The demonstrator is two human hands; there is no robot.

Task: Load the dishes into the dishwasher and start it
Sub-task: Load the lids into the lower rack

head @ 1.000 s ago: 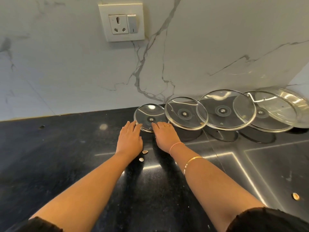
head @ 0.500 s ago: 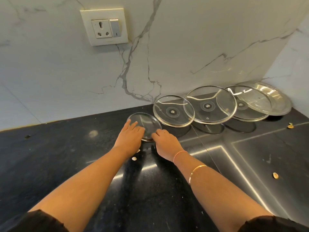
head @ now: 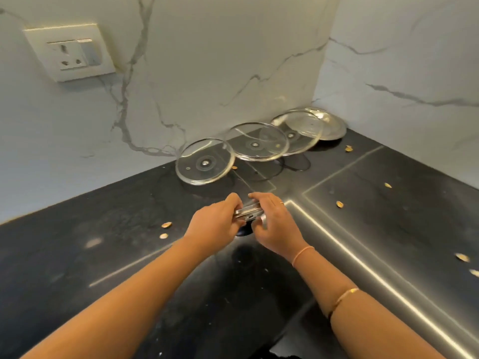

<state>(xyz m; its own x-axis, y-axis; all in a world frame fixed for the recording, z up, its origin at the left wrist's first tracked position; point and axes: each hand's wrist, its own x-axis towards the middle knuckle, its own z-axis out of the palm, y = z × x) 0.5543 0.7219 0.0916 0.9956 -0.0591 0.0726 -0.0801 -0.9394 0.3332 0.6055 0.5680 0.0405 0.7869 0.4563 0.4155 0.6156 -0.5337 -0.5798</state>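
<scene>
1. Both hands meet low over the bench (head: 103, 255). The left hand (head: 216, 221) and the right hand (head: 276, 230) each have their fingers (head: 234, 200) curled round the rim of a small lid (head: 247, 212). This is a two-sided grasp, with neither hand released.
2. The small lid sits between the two sets of fingers and is seen almost edge-on. It looks lifted clear of the bench, though blur softens the edge. A dark patch just under the fingers may be the knob or a shadow; I cannot tell which.
3. Beyond the fingers, toward the wall (head: 207, 73), three glass lids (head: 255, 142) lean in an overlapping row. Past the farthest one, in the corner, leans a steel plate (head: 333, 123). All four are well apart from the fingers and untouched.
4. Loose husks (head: 166, 224) lie scattered on the bench to the left and right of the fingers. A socket (head: 70, 51) is on the wall, high and to the left of them.
5. The dishwasher is not in view, so nothing shows what it already holds.
6. Judgement: the task is at an early stage. One piece is in hand and not yet loaded.
7. What looks left to do:
   - carry the small lid to the dishwasher and rack it;
   - collect the three glass lids and the steel plate from beyond the fingers;
   - close the door and start the cycle.
</scene>
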